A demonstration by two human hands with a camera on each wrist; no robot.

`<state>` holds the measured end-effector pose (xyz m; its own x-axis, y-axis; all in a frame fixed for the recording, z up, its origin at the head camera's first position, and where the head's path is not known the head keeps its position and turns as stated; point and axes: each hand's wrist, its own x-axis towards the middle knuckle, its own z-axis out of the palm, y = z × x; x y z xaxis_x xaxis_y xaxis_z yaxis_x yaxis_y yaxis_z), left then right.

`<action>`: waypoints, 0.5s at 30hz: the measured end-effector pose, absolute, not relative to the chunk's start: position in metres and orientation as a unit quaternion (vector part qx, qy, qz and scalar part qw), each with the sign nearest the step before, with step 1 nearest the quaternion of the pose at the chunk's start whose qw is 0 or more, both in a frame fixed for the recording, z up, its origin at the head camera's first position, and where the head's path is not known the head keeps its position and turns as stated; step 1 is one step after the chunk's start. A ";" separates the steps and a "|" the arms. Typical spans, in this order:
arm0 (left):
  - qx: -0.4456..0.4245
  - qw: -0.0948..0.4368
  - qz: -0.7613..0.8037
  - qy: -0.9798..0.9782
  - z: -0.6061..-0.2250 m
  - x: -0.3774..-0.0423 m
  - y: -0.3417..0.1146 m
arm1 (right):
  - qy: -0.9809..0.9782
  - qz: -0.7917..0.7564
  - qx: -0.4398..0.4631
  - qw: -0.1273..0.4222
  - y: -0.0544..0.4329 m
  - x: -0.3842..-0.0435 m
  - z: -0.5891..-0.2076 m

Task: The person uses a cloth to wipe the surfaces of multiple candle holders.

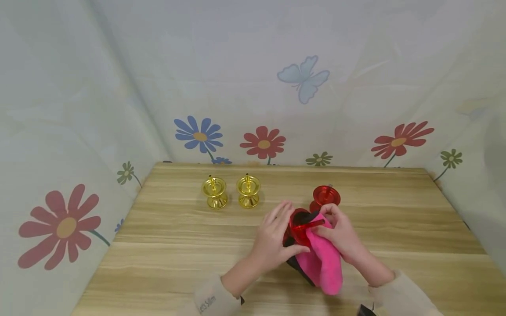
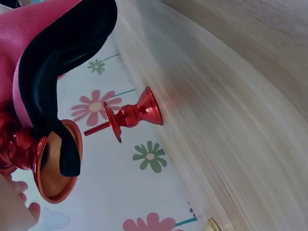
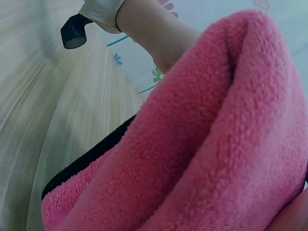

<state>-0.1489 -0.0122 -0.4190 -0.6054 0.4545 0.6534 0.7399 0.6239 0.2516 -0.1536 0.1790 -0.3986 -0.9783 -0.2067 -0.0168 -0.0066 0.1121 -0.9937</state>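
Note:
My left hand [image 1: 270, 239] grips a red metal candle holder [image 1: 299, 221], tilted so its stem points to the right. A pink cloth with a black edge [image 1: 330, 267] is pinched in my right hand [image 1: 343, 232] and lies against the holder's dish and stem. Seen from the left wrist, the holder's flared base [image 2: 57, 185] faces outward, and a black strip of the cloth [image 2: 36, 86] hangs across it. In the right wrist view, folds of the cloth [image 3: 192, 139] hide most of the right hand.
A second red candle holder [image 1: 327, 196] stands upright just behind my hands. Two gold candle holders [image 1: 216, 193] stand side by side at the back left of the wooden table [image 1: 166, 245]. A flower-printed sheet [image 1: 344, 127] hangs behind the table.

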 end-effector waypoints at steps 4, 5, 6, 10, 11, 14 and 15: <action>-0.350 0.243 -0.304 -0.852 -0.418 -0.150 -0.013 | 0.739 -0.663 -0.091 0.080 0.181 -0.154 -0.401; -0.353 0.225 -0.319 -0.850 -0.417 -0.151 -0.014 | 0.739 -0.661 -0.100 0.081 0.181 -0.154 -0.402; -0.356 0.201 -0.334 -0.849 -0.416 -0.151 -0.015 | 0.739 -0.660 -0.106 0.085 0.182 -0.154 -0.402; -0.362 0.045 -0.400 -0.841 -0.412 -0.155 -0.023 | 0.748 -0.641 -0.134 0.105 0.186 -0.154 -0.406; -0.362 -0.009 -0.423 -0.831 -0.410 -0.157 -0.025 | 0.750 -0.635 -0.147 0.113 0.186 -0.154 -0.406; -0.348 -0.134 -0.469 -0.801 -0.407 -0.163 -0.031 | 0.751 -0.621 -0.183 0.130 0.187 -0.154 -0.407; -0.341 -0.154 -0.475 -0.796 -0.406 -0.164 -0.032 | 0.749 -0.620 -0.192 0.131 0.187 -0.155 -0.407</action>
